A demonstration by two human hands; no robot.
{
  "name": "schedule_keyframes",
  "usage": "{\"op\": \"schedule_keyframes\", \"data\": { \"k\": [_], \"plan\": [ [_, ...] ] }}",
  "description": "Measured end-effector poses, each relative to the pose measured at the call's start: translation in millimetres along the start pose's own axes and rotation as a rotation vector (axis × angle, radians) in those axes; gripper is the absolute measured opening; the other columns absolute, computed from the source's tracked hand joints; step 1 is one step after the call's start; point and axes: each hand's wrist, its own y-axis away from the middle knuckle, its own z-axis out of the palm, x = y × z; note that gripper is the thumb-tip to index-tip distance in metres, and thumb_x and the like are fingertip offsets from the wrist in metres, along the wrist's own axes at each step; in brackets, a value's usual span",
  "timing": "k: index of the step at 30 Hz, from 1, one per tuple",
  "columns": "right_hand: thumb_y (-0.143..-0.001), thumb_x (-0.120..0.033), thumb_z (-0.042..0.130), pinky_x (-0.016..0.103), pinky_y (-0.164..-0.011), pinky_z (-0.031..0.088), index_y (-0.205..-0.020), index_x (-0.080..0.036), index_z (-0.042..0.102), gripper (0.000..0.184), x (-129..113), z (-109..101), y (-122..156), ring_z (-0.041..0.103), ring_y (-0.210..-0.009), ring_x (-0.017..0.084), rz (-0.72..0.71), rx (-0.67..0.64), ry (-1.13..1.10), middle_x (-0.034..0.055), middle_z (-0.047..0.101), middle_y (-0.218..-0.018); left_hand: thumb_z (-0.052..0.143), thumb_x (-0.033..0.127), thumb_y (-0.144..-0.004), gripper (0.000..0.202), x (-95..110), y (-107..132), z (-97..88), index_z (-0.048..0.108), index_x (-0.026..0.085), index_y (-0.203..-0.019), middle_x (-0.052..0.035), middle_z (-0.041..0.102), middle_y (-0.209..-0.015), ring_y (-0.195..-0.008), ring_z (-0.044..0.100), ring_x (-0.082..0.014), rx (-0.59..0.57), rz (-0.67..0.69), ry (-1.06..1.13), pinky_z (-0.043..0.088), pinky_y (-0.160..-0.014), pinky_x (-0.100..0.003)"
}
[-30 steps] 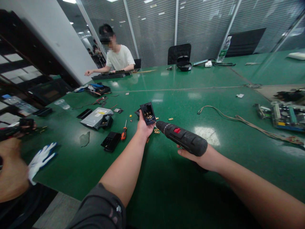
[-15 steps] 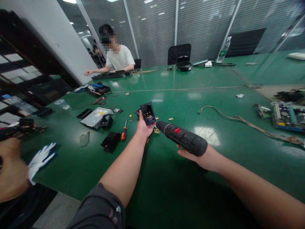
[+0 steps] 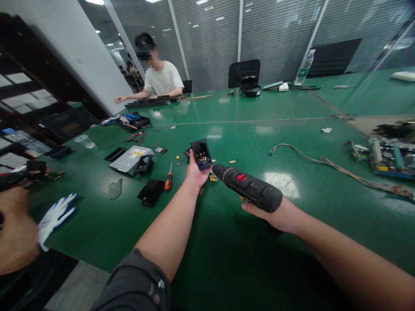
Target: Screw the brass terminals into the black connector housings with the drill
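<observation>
Cordless drill (image 3: 248, 188), rubberised black, gripped in right hand (image 3: 269, 214). Left hand (image 3: 196, 172) holds rectangular black plastic housing (image 3: 201, 154).

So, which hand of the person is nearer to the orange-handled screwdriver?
Left. The left hand, holding a black housing, is just right of the screwdriver; the right hand, holding a cordless drill, is much farther right.

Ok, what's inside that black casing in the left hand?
The open black casing in the left hand shows small brass-coloured metal parts inside. Its underside is hidden by the hand.
</observation>
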Motion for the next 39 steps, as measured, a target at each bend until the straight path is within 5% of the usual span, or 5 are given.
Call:
{"op": "schedule_keyframes", "data": {
  "k": [39],
  "plan": [
    [-0.097, -0.044, 0.083, 0.05, -0.097, 0.073, -0.116, -0.026, 0.078, 0.027, -0.9, 1.2, 0.1, 0.085, -0.097, 0.03, 0.021, 0.004, -0.003, 0.008, 0.087, -0.106, 0.068, 0.076, -0.115, 0.061, 0.8, 1.4, 2.2, 0.08, 0.018, -0.106, -0.0068, 0.08, -0.088, -0.069, 0.074, -0.0191, -0.001, -0.001, 0.013, 0.06, -0.065, -0.031]
  ]
}}
